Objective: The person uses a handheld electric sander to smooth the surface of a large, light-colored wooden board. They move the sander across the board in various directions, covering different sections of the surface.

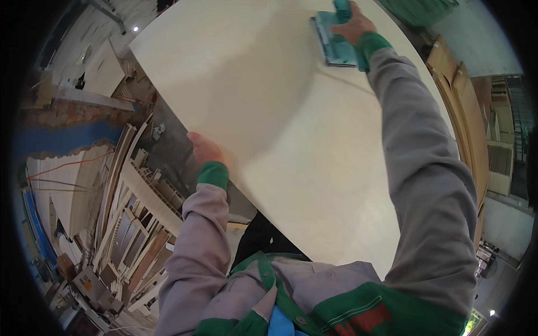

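Note:
A large pale wooden panel [280,117] spreads out flat in front of me, its left edge running slantwise down to my waist. Near its far right side, my right hand [357,25] is closed round a teal sheet sander [338,50], whose flat pad sits on the panel's face. A cord or hose trails from the sander's near side across the surface. My left hand [207,150] is at the panel's left edge, gripping it; most of the fingers are hidden from this angle.
Wood offcuts and slatted frames [131,235] are heaped on the floor at the left. Brown boards [462,106] lean along the right side, beside a pale wall. A blue strip [67,139] lies farther left, with pale sheets [103,70] beyond it.

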### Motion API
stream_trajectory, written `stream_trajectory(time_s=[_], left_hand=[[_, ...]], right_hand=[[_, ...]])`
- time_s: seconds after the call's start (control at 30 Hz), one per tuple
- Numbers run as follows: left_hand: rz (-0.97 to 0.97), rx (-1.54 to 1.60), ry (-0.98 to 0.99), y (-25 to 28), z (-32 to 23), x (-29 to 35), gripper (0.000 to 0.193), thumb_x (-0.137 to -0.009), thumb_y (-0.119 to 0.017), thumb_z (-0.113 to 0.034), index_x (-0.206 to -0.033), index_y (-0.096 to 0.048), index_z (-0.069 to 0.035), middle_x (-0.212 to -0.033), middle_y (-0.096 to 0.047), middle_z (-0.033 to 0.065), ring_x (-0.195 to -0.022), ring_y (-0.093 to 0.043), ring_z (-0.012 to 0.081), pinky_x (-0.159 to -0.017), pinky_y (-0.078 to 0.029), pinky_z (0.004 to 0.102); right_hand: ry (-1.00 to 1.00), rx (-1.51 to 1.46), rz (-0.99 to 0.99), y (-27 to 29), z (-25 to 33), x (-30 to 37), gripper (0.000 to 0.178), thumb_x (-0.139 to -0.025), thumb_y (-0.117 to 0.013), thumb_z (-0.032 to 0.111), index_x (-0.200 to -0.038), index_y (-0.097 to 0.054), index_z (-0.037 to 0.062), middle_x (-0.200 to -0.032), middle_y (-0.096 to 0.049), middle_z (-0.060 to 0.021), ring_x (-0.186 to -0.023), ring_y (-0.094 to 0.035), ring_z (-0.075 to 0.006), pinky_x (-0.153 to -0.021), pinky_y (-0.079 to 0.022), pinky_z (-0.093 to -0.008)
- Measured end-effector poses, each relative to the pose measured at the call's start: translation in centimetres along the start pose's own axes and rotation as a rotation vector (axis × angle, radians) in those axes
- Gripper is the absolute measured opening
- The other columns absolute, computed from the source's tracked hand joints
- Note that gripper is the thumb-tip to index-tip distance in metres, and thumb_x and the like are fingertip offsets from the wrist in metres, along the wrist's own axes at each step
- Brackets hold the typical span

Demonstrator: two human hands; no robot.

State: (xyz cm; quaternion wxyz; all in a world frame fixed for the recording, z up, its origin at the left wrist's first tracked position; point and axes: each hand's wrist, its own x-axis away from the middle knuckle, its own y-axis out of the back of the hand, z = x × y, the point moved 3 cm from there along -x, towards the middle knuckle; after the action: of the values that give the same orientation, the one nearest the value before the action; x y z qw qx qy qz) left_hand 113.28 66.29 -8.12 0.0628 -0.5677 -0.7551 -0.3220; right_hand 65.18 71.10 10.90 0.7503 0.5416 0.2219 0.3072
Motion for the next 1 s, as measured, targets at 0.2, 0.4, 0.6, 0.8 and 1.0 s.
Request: stream_trajectory(time_s=[0.2, 0.4, 0.6, 0.8, 1.0], left_hand=[[0.027, -0.051, 0.002, -0.2, 0.3, -0.1, 0.093, -0.107, -0.027, -0.067, -0.131, -0.062, 0.015, -0.133, -0.066, 0.0308, -0.129, -0.06, 0.0448, -0.111, -0.044, 0.0454], [0.235, 0.277, 0.034, 1.3, 0.0, -1.5, 0.077, -0.11, -0.035, -0.057, -0.137, -0.059, 0.011, -0.139, -0.064, 0.0246, -0.125, -0.062, 0.0355, -0.109, -0.045, 0.042], [0.36, 0.2, -0.876, 9.1, -6.6, 8.9, 0.046, -0.103, -0.059, -0.03, -0.139, -0.059, -0.001, -0.116, -0.07, 0.0188, -0.109, -0.068, 0.028, -0.096, -0.052, 0.0399], [0.903, -0.195, -1.468, 14.7, -2.1, 26.7, 0.02, -0.089, -0.071, -0.034, -0.098, -0.073, -0.016, -0.077, -0.065, 0.0036, -0.078, -0.067, 0.027, -0.074, -0.05, 0.0418], [1.104, -0.09, -1.377, 14.8, -0.5, 28.2, 0.026, -0.088, -0.073, -0.039, -0.101, -0.072, -0.016, -0.091, -0.068, -0.0008, -0.092, -0.066, 0.0217, -0.091, -0.046, 0.0397]], right_hand=[[0.194, -0.023, 0.126, -4.3, 15.6, 6.6, 0.105, -0.082, -0.079, 0.031, -0.167, -0.019, 0.0176, -0.13, -0.065, -0.0306, -0.121, -0.065, -0.0448, -0.104, -0.053, -0.0476], [0.413, -0.049, 0.216, -5.7, 21.4, 20.3, 0.105, -0.08, -0.083, 0.038, -0.166, -0.025, 0.0242, -0.123, -0.065, -0.033, -0.108, -0.069, -0.0487, -0.098, -0.055, -0.0513], [0.54, -0.11, 0.467, -4.5, 17.1, 36.5, 0.102, -0.082, -0.081, 0.031, -0.166, -0.022, 0.0276, -0.121, -0.06, -0.0343, -0.097, -0.07, -0.0517, -0.087, -0.059, -0.0537], [0.449, -0.132, 0.446, -1.9, 7.2, 51.2, 0.038, -0.078, -0.084, 0.028, -0.112, -0.073, 0.0175, -0.107, -0.071, -0.0128, -0.084, -0.072, -0.038, -0.067, -0.059, -0.0513], [0.333, -0.243, 0.552, -1.3, 5.7, 54.3, 0.041, -0.079, -0.083, 0.033, -0.116, -0.072, 0.0179, -0.111, -0.072, -0.0156, -0.086, -0.073, -0.0389, -0.068, -0.06, -0.0506]])
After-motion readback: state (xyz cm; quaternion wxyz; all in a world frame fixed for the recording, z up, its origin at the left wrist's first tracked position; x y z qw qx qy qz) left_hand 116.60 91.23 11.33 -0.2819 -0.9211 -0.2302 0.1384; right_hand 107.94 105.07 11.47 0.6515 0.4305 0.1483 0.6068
